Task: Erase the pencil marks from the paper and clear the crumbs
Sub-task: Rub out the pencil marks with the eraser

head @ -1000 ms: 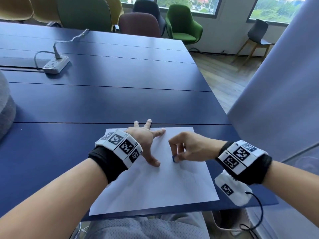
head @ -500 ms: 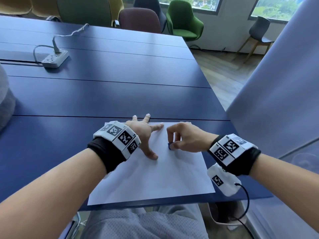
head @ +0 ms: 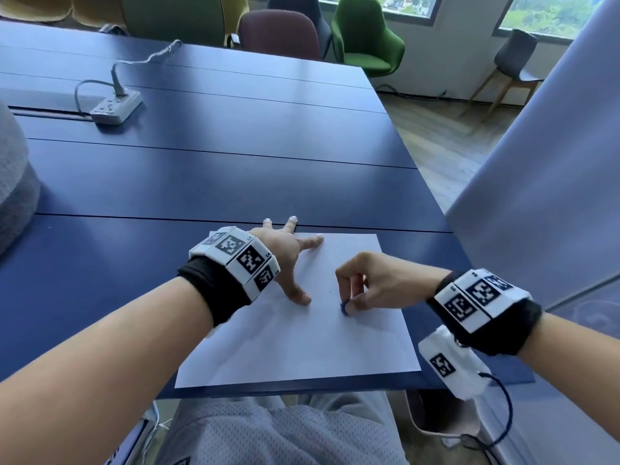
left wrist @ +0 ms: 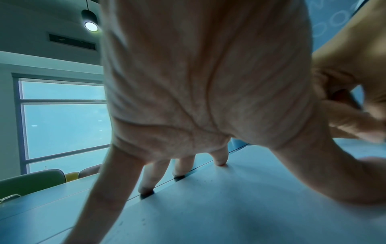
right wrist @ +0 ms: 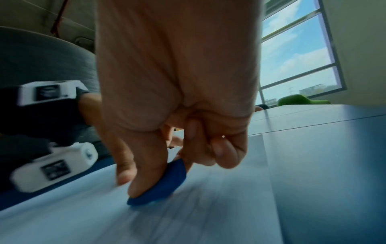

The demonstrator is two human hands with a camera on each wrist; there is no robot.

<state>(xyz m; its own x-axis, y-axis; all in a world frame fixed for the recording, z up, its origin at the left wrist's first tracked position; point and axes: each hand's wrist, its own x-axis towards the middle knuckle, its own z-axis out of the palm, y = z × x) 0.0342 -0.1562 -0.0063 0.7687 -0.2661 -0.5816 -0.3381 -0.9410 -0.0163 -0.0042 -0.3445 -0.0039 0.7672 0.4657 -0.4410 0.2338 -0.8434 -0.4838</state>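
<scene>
A white sheet of paper [head: 302,344] lies on the dark blue table [head: 218,182] at its near edge. My left hand [head: 288,260] is spread flat on the sheet's far left part, fingers straight, thumb out toward the middle. In the left wrist view the fingertips [left wrist: 219,162] press down at the paper's far edge. My right hand [head: 355,293] pinches a small blue eraser [head: 344,308] between thumb and fingers, its lower edge on the paper [right wrist: 208,222] near the middle. The right wrist view shows the eraser [right wrist: 167,181] tilted, blurred by motion. A few tiny dark specks [left wrist: 205,181] lie on the sheet.
A white power strip [head: 115,109] with its cable sits at the far left of the table. Something grey and fuzzy [head: 13,182] stands at the left edge. Chairs [head: 365,41] line the far side. A pale panel [head: 543,182] rises to the right of the table.
My right hand has carried the eraser across the paper, first away from me and leftward, then back toward me and to the right. The left hand has stayed pressed on the sheet.
</scene>
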